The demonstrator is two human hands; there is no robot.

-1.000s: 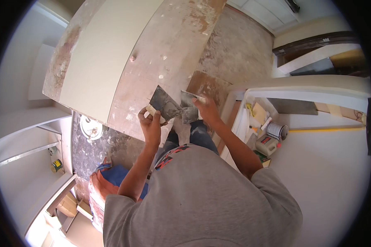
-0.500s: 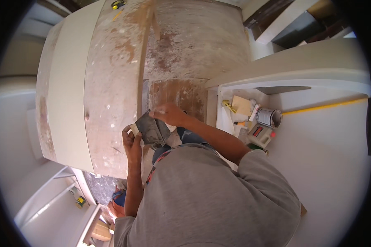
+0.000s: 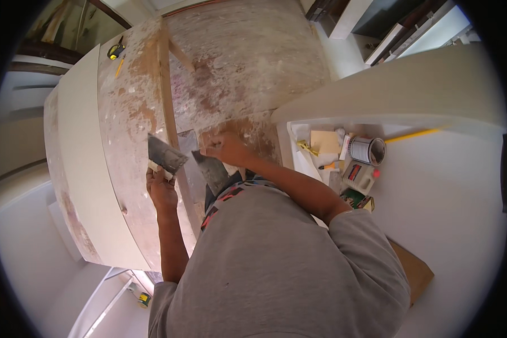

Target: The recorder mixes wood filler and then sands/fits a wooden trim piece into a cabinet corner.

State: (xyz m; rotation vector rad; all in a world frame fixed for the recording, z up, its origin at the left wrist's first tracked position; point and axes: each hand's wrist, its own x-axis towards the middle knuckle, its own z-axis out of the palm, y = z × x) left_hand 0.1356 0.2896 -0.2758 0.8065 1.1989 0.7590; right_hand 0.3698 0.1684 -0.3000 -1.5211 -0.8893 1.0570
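My left hand (image 3: pixel 161 190) grips the pale handle of a flat metal filling blade (image 3: pixel 164 152), held over the stained board (image 3: pixel 130 112) with grey material smeared on its face. My right hand (image 3: pixel 227 149) is closed on a second blade (image 3: pixel 210 172), darker and angled downward just right of the first; its handle is mostly hidden by my fingers. The two blades are apart.
A tape measure (image 3: pixel 116 49) and yellow pencil (image 3: pixel 120 67) lie on the board's far part. At right, a white recessed unit holds a metal can (image 3: pixel 367 151), a jug (image 3: pixel 357 179), a brush (image 3: pixel 330 167) and a wooden piece (image 3: pixel 325 141). A wooden batten (image 3: pixel 179 54) lies beyond.
My view has turned, showing more of the board's far end. The two blades, overlapping half a second ago, have separated; my left hand's blade is now further left over the board.
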